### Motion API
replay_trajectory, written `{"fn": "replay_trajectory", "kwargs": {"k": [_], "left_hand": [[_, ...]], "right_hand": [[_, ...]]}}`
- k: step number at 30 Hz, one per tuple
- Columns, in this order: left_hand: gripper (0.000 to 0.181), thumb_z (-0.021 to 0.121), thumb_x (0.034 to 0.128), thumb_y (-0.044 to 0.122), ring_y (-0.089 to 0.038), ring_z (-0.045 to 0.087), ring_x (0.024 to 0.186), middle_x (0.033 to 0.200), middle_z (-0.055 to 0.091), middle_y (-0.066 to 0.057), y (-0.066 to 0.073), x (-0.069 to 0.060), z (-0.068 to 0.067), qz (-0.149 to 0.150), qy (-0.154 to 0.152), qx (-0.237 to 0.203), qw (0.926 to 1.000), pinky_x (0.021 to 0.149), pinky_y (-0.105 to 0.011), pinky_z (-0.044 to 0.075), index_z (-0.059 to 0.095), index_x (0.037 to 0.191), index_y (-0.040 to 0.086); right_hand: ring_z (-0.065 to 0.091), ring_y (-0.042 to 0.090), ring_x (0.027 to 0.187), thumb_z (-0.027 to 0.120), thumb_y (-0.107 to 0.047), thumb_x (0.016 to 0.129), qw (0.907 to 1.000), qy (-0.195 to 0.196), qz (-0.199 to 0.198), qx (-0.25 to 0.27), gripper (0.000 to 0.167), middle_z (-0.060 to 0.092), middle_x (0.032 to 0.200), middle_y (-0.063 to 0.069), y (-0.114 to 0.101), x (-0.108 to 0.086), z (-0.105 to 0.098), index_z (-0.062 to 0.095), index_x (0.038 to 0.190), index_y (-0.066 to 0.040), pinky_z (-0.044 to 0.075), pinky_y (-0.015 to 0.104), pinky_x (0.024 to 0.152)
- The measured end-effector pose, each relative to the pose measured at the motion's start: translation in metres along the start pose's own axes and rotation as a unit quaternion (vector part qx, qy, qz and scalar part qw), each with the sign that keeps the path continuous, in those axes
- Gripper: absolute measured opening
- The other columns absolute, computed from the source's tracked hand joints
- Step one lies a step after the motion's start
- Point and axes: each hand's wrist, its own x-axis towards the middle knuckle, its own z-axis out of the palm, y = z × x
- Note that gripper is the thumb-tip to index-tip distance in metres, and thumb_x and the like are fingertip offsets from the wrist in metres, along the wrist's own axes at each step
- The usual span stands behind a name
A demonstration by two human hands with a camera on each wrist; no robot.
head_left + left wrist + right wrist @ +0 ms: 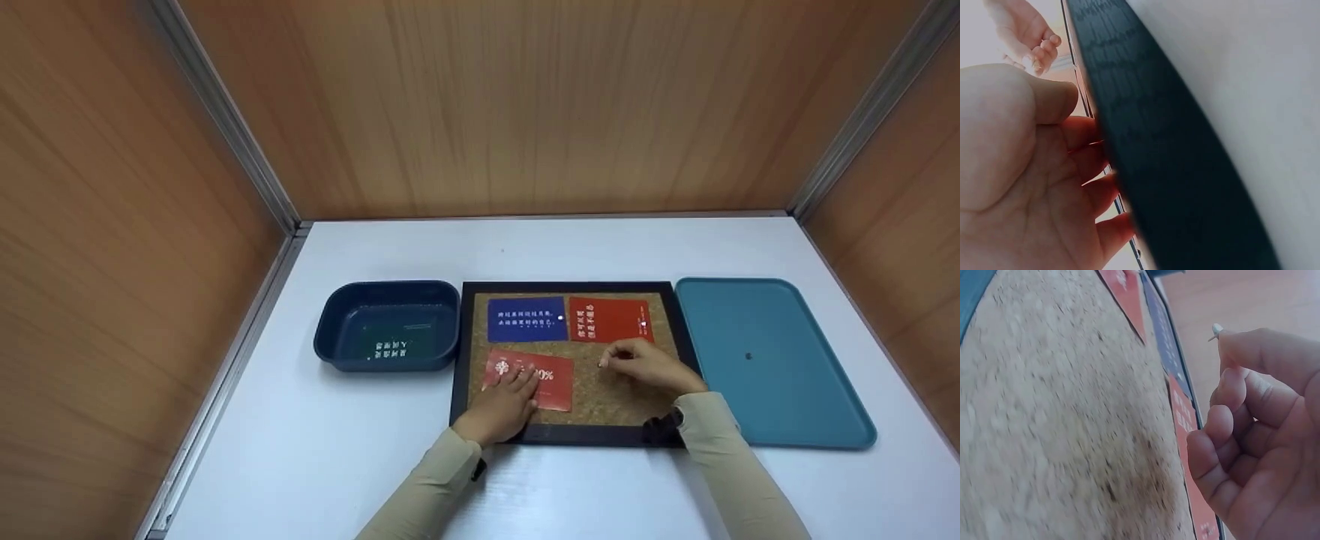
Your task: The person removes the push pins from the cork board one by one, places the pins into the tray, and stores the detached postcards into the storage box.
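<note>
A red card lies slightly tilted on the lower left of a black-framed cork board. My left hand rests on that card with its fingers spread flat. Over the cork to the right of the card, my right hand pinches a small pushpin between thumb and finger, its metal point free of the board. Above, a blue card and another red card lie side by side, each with a white pin near its right side.
To the left of the board stands a dark blue tray with a green card inside. A teal tray lies against the board's right side, a small dark spot at its middle. Wooden panels enclose the white table.
</note>
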Motion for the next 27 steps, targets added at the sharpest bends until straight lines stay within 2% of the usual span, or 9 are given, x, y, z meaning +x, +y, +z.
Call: {"fn": "replay_trajectory", "kwargs": {"k": [5, 13, 16, 21, 27], "left_hand": [[0.05, 0.032, 0.105, 0.034, -0.022, 0.021, 0.148, 0.159, 0.024, 0.001, 0.001, 0.0, -0.001, 0.0, -0.002, -0.002, 1.0, 0.12, -0.042, 0.024, 0.03, 0.152, 0.017], [0.05, 0.033, 0.1049, 0.034, -0.023, 0.023, 0.147, 0.159, 0.025, 0.0, 0.001, -0.001, -0.002, 0.004, 0.003, -0.008, 1.0, 0.119, -0.043, 0.026, 0.032, 0.151, 0.016], [0.049, 0.033, 0.1049, 0.033, -0.024, 0.023, 0.147, 0.159, 0.026, -0.002, 0.001, -0.001, -0.002, 0.01, 0.005, -0.002, 0.9999, 0.119, -0.042, 0.026, 0.032, 0.151, 0.015], [0.049, 0.034, 0.1049, 0.031, -0.024, 0.024, 0.147, 0.158, 0.028, -0.002, 0.0, -0.001, -0.001, 0.018, 0.008, 0.004, 0.9998, 0.119, -0.042, 0.026, 0.033, 0.151, 0.014], [0.049, 0.034, 0.1049, 0.031, -0.025, 0.025, 0.147, 0.158, 0.028, -0.002, -0.001, 0.0, 0.0, 0.018, 0.009, 0.001, 0.9998, 0.118, -0.043, 0.027, 0.033, 0.151, 0.014]], "right_hand": [[0.058, 0.027, 0.08, 0.053, -0.02, 0.099, 0.9997, 0.01, 0.012, 0.021, 0.026, 0.064, 0.1, 0.022, 0.004, -0.007, -0.008, 0.064, 0.103, 0.003, 0.052, 0.034, 0.07], [0.055, 0.02, 0.083, 0.054, -0.022, 0.099, 0.998, 0.052, 0.029, -0.021, 0.023, 0.065, 0.102, 0.012, 0.006, -0.016, -0.017, 0.067, 0.1, -0.003, 0.049, 0.03, 0.072], [0.057, 0.021, 0.085, 0.054, -0.021, 0.099, 0.997, 0.065, 0.039, -0.016, 0.022, 0.066, 0.103, 0.012, 0.007, -0.02, -0.021, 0.067, 0.101, -0.003, 0.05, 0.032, 0.074], [0.057, 0.016, 0.086, 0.053, -0.02, 0.099, 0.9961, 0.076, 0.043, -0.006, 0.026, 0.066, 0.106, 0.017, 0.013, -0.026, -0.029, 0.066, 0.102, 0.003, 0.049, 0.028, 0.075], [0.051, 0.012, 0.082, 0.055, -0.023, 0.099, 0.9947, 0.091, 0.046, -0.003, 0.03, 0.065, 0.105, 0.018, 0.018, -0.034, -0.038, 0.065, 0.102, 0.004, 0.044, 0.023, 0.071]]}}
